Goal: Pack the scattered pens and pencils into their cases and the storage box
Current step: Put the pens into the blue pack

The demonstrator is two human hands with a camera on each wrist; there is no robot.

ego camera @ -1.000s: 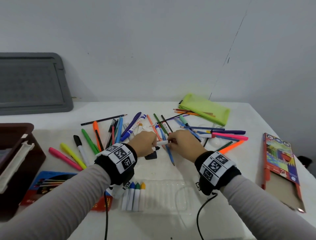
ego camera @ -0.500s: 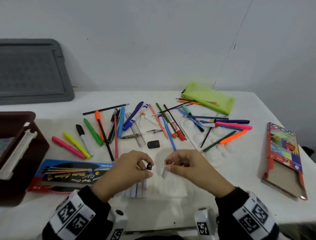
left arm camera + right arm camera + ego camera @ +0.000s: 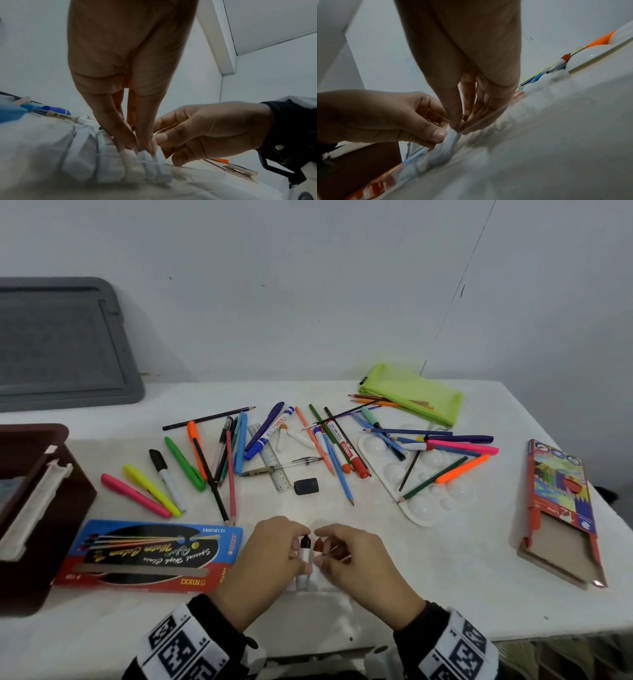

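Near the table's front edge, my left hand pinches a small white paint tube with a black cap. Right beside it, my right hand pinches a similar tube with a red cap. Both tubes are held down into a clear plastic tray that holds other white tubes. The wrist views show my left fingertips and my right fingertips on the tubes. Scattered pens and pencils lie across the middle of the table.
A blue-and-red paint box lies left of my hands, a brown storage box at the far left. A green pouch, a white palette and an open pencil box sit to the right. A grey lid leans on the wall.
Both hands drew back from the pile of pens to the front edge, each carrying a small tube, and have lowered the tubes into the clear tray.
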